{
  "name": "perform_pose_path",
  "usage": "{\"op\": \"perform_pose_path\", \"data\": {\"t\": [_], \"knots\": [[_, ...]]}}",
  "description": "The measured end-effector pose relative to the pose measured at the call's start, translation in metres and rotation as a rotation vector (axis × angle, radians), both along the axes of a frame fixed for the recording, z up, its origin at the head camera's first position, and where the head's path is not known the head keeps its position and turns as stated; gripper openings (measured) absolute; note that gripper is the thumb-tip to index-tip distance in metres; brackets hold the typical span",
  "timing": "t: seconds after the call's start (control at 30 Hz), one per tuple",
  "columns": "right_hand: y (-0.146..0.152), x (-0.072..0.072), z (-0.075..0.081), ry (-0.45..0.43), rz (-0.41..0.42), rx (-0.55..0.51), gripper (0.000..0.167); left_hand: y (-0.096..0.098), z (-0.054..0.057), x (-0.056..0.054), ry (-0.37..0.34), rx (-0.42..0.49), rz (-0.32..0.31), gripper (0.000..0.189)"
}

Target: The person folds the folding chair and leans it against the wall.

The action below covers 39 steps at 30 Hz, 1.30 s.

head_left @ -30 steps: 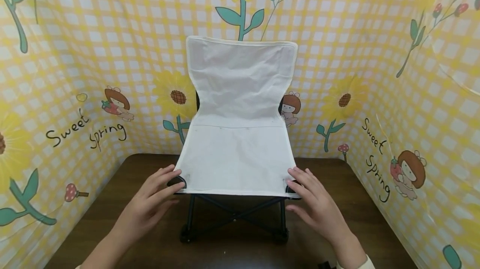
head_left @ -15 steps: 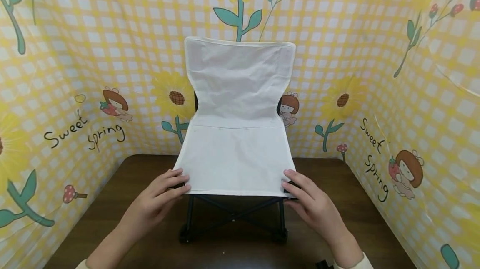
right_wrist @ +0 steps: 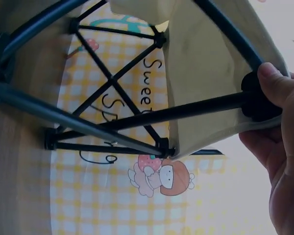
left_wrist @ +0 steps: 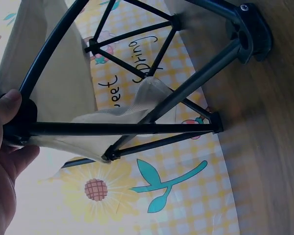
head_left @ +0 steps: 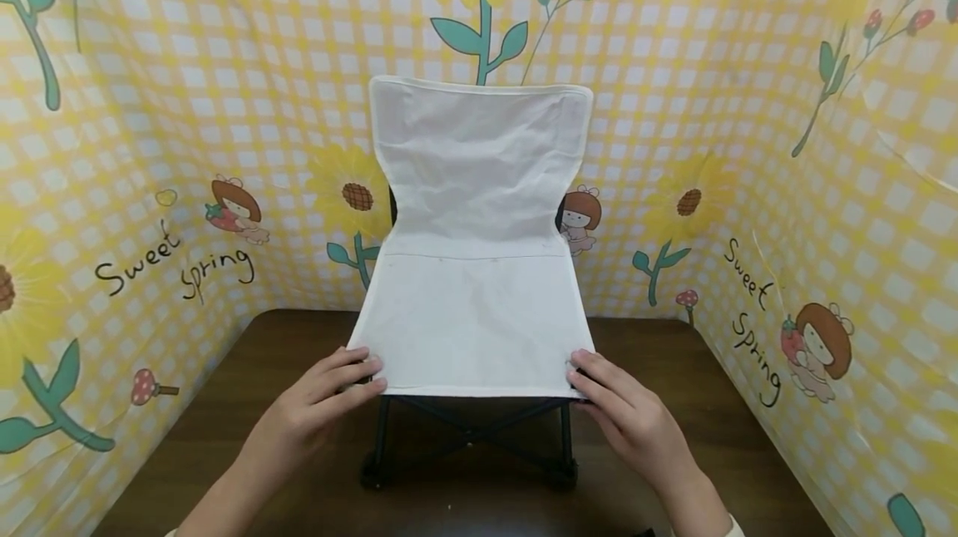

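Observation:
A white folding chair (head_left: pixel 479 321) with a fabric seat and backrest stands unfolded on the dark table, facing me. My left hand (head_left: pixel 322 404) grips its front left corner, fingers over the fabric. In the left wrist view the thumb (left_wrist: pixel 10 104) lies against the black corner joint (left_wrist: pixel 25 120). At the front right corner my right hand (head_left: pixel 636 412) holds the seat likewise. The right wrist view has its thumb (right_wrist: pixel 274 78) pressed on the other black joint (right_wrist: pixel 257 97). Crossed dark tubes (head_left: pixel 469 437) form the legs under the seat.
The brown wooden table (head_left: pixel 247 404) lies beneath the chair. A yellow checked cloth (head_left: pixel 299 88) with sunflowers and "Sweet Spring" lettering hangs behind and on both sides. A small black object (head_left: pixel 645 533) peeks in at the bottom edge near my right wrist.
Both hands have come in from beside the front corners and closed round them. The chair stays in place; the view has shifted slightly.

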State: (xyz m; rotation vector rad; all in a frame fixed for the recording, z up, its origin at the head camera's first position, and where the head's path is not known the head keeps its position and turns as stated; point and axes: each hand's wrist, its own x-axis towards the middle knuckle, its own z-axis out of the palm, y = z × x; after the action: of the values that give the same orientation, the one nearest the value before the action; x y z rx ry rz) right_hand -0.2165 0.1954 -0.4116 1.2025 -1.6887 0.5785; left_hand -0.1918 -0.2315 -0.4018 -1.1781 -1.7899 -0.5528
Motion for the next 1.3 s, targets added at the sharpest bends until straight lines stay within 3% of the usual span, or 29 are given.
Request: {"op": "perform_pose_path", "data": {"t": [0.3, 0.8, 1.3], "knots": [[-0.008, 0.003, 0.001, 0.005, 0.005, -0.082, 0.031, 0.013, 0.005, 0.001, 0.106, 0.034, 0.061, 0.032], [-0.019, 0.003, 0.007, -0.052, 0.057, -0.172, 0.029, 0.025, 0.012, 0.001, 0.2, 0.052, 0.1, 0.031], [-0.022, 0.0, 0.016, -0.02, 0.033, -0.145, 0.029, 0.032, 0.021, -0.002, 0.254, 0.032, 0.124, 0.033]]}}
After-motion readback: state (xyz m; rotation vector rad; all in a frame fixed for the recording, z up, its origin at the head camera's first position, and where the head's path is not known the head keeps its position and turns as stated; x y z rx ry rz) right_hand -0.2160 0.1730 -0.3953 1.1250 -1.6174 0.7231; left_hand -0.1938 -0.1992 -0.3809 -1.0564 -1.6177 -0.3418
